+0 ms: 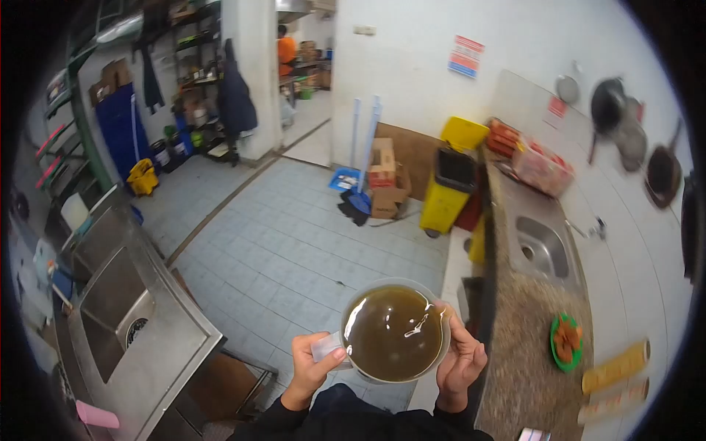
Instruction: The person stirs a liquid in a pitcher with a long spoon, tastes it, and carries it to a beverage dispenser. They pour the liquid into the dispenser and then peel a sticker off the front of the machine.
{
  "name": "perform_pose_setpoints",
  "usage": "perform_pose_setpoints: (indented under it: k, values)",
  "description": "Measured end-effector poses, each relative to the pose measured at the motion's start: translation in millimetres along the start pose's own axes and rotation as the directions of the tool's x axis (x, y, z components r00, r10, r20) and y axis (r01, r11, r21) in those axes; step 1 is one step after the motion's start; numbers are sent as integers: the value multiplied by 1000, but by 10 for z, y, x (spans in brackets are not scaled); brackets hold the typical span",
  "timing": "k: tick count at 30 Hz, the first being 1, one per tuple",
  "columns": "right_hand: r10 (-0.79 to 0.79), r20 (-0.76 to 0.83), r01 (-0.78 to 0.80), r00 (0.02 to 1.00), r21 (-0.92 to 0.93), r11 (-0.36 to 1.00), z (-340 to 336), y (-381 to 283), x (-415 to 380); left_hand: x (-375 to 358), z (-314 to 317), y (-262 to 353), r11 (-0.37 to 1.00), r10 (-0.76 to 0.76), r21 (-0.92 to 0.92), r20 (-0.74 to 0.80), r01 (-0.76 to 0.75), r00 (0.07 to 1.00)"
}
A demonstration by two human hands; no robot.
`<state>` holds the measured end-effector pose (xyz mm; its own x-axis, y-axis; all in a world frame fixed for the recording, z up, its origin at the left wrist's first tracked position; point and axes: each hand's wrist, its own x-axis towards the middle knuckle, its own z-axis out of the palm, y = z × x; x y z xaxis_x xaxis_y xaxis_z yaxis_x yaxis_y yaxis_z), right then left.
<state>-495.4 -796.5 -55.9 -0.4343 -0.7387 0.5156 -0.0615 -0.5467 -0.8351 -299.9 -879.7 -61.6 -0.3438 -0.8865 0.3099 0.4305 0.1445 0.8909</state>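
A translucent jug (396,333) full of brownish-green liquid is held out in front of my body, above the tiled floor. My left hand (312,365) is wrapped round its pale handle, thumb on top. Against the jug's right side rests my right hand (457,356), its fingers curled and supporting the wall near the rim. The liquid's surface reaches close to the rim and shows bright reflections.
At left stands a steel sink counter (176,345) with a pink cup (97,415). A granite counter (515,353) on the right bears a sink (543,246) and a green plate (554,345) of food. Ahead are a yellow bin (445,202), boxes (382,165) and a doorway with a distant person (286,50).
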Motion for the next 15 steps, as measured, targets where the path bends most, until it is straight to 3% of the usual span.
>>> perform_pose_setpoints:
  k: [10, 15]
  values:
    - [12, 177, -46, 984, 190, 981, 1098, 1674, 2011, 2149, -1225, -253, 991, 76, 122, -144, -59, 987]
    - [34, 231, -81, 972, 195, 977, 1792, 2407, 3014, 3245, -1943, -397, 990, 88, 125, -215, -62, 973]
